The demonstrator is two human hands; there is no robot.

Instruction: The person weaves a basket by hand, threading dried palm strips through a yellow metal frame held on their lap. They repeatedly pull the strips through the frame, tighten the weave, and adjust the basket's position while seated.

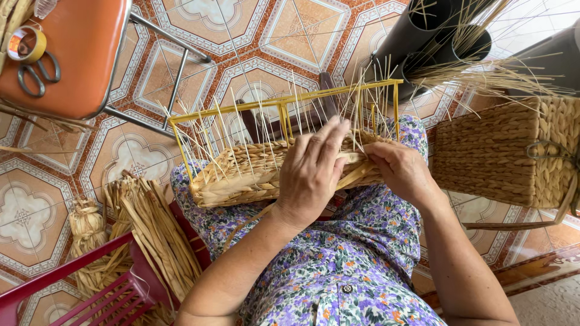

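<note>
Floral cloth in purple and green (356,265) fills the near edge of the view, covering the person's lap; on that lap rests a half-woven basket (248,175), its lower walls of pale flat straw already plaited around a yellow wire frame (284,102), with thin upright stakes (241,130) sticking up loose above the woven part; the left hand (311,172) lies flat over the near rim, fingers (329,136) spread and curled onto the weave, pressing it down rather than pinching anything I can make out; the right hand (402,172) is closed lightly at the basket's right end, its fingers tucked into the straw where a flat weaving strand (356,175) runs under the palm, though whether they grip that strand is hidden; a bundle of raw straw (151,235) leans by a red plastic chair (90,290) at the left, a finished woven box (501,157) sits at the right, and scissors (36,75) with a roll of tape (24,43) lie on an orange stool (78,60); as a judgement, the thin stakes look brittle and could snap or bend out of line if the strand is pulled hard, and the basket could tip off the lap if the left hand eases its pressure; loose tension would leave gaps in the row.
</note>
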